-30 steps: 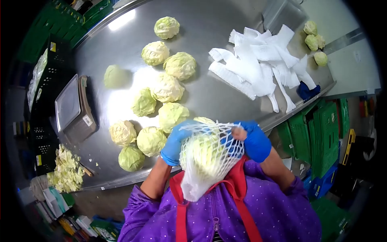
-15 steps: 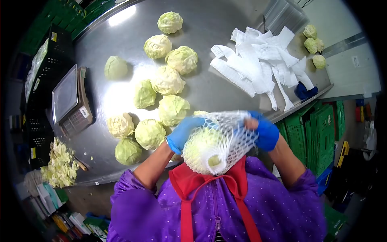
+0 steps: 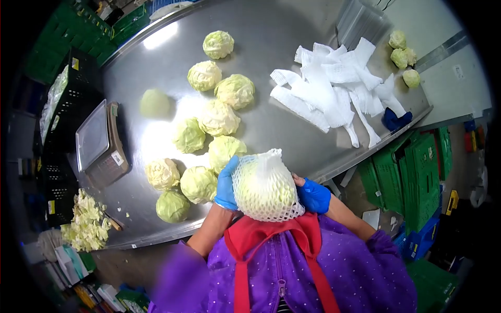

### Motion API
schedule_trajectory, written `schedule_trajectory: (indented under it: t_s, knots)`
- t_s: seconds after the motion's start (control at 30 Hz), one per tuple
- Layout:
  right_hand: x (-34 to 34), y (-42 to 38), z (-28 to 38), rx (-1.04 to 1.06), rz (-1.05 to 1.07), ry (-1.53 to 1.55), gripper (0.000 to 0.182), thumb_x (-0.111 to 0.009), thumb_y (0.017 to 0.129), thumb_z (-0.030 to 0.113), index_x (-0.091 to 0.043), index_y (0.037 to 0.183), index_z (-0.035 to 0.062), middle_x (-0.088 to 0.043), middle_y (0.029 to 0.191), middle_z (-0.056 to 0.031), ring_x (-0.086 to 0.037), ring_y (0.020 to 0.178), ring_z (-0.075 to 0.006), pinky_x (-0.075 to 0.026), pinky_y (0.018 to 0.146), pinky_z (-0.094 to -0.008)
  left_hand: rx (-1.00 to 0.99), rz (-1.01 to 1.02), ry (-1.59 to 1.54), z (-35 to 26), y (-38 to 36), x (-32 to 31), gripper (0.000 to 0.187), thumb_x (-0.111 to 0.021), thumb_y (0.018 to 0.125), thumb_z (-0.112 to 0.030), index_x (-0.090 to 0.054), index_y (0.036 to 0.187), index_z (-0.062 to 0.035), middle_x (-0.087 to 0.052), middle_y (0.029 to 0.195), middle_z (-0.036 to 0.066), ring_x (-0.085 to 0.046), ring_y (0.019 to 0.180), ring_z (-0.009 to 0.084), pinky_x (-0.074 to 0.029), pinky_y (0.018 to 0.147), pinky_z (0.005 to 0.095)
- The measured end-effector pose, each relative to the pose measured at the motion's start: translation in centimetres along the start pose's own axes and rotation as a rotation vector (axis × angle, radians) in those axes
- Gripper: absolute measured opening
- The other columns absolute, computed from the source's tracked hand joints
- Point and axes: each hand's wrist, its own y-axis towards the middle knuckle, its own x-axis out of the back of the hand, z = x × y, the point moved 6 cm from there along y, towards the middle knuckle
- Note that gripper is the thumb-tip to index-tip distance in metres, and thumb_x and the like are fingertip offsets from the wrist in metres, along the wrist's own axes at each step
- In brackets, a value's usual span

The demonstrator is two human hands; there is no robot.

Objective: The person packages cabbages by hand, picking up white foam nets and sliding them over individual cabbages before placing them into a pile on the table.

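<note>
Close to my chest is a cabbage covered by a white foam net sleeve, whose gathered end points away from me. My left hand, in a blue glove, wraps round its left side. On the other side my right hand grips it, the glove leaving some fingertips bare; part of those fingers is hidden behind the net. Just beyond my left hand lies a bare cabbage, one of several loose heads on the metal table.
White net sleeves lie heaped at the right, beside a blue item. A scale, trimmed leaves and a knife are at the left. Green crates stand beyond the table's right edge. Small heads sit far right.
The net, stretched out to the right by my right hand before, now fits round the whole cabbage. My right hand has come down and inward to the cabbage's side.
</note>
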Motion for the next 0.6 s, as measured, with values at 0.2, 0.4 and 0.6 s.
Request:
schedule_trajectory:
  t_s: [0.2,0.4,0.6]
  knots:
    - [-1.9,-2.7,2.6,0.167,0.066,-0.012,0.052,-0.055,0.082,0.024,-0.040,0.126,0.0003,-0.051,0.120,-0.0115,-0.051,0.109,-0.0221,-0.039,0.094,-0.0333,-0.056,0.073,0.091,-0.1,-0.7,-4.2,0.040,-0.043,0.090,-0.027,-0.048,0.119,0.0000,-0.055,0.116,0.015,-0.054,0.104,0.0271,-0.041,0.093,0.0389]
    - [-1.7,-6.0,0.9,0.107,-0.048,0.119,0.060,-0.056,0.079,0.013,-0.031,0.132,0.0014,-0.045,0.127,-0.0112,-0.049,0.112,-0.0216,-0.037,0.097,-0.0342,-0.174,-0.038,0.064,0.9,-2.1,-5.2,0.040,-0.043,0.089,-0.027,-0.049,0.117,0.0006,-0.053,0.118,0.016,-0.051,0.108,0.0286,-0.037,0.097,0.0414]
    - [6.5,3.2,3.1,0.389,0.005,0.086,0.019,-0.051,0.083,0.006,-0.054,0.101,0.0027,-0.060,0.090,-0.0080,-0.056,0.075,-0.0178,-0.047,0.077,-0.0350,-0.379,-0.044,0.199,-2.7,6.7,-5.1,0.031,-0.050,0.086,-0.017,-0.053,0.109,0.0031,-0.058,0.110,0.015,-0.055,0.101,0.0259,-0.041,0.092,0.0373]
